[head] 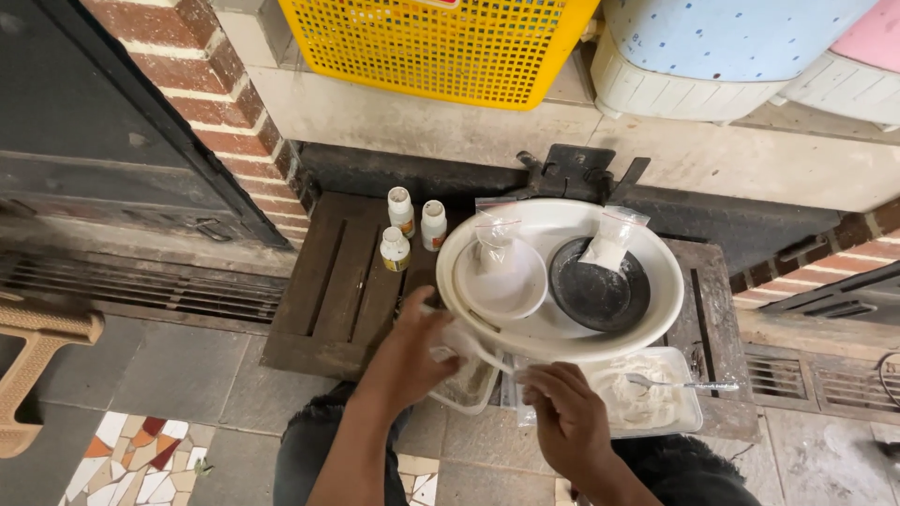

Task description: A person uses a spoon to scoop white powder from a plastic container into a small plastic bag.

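Note:
My left hand and my right hand both grip a thin clear plastic bag at the near rim of a large white basin. Inside the basin sit a small white bowl and a black dish, each with a small clear packet of white powder. Under the basin's near edge lies a clear rectangular tub of white paste with a metal spoon. Another clear container is partly hidden below my left hand.
Three small white bottles stand on the dark wooden pallet left of the basin. A yellow plastic crate hangs over the ledge behind. A metal drain grate runs at left, with a tan stool beside it.

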